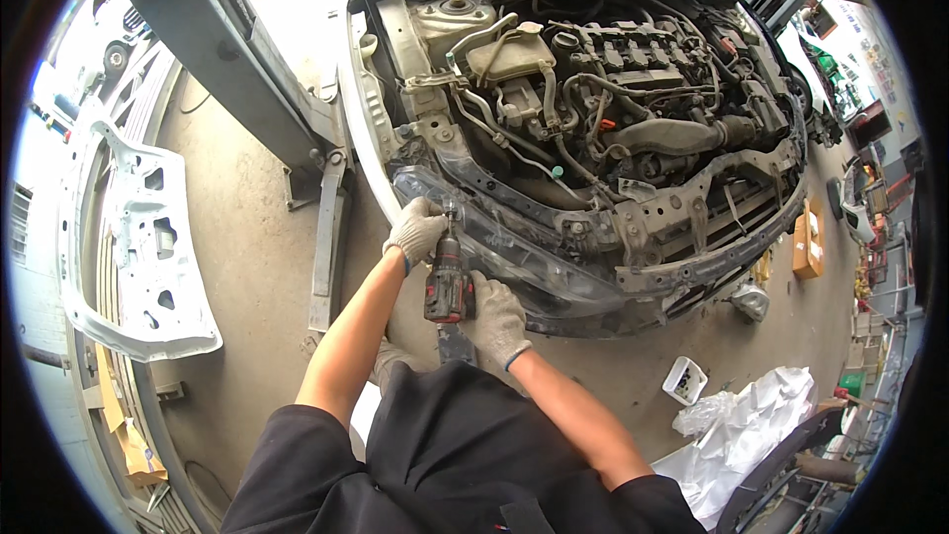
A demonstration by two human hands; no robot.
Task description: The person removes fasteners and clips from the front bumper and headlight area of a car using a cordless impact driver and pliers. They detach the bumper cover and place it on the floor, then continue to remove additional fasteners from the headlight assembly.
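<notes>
A black and red cordless drill [448, 285] points away from me toward the front corner of a car with its hood up. My right hand [499, 318], in a light knit glove, is wrapped round the drill's grip. My left hand [416, 229], gloved too, has its fingers curled together beside the drill's nose; what they pinch is hidden. The bit end meets the edge by the clear headlight [534, 262]. Beyond it lies the exposed engine [633, 64], dusty, with hoses and a reservoir [512, 56].
A grey lift post [222, 49] and its arm [328, 247] stand at left, near a white body panel [148, 237]. At right on the floor are a white tray [684, 381], plastic sheeting [746, 430], a loose lamp [751, 301] and a cardboard box [809, 240].
</notes>
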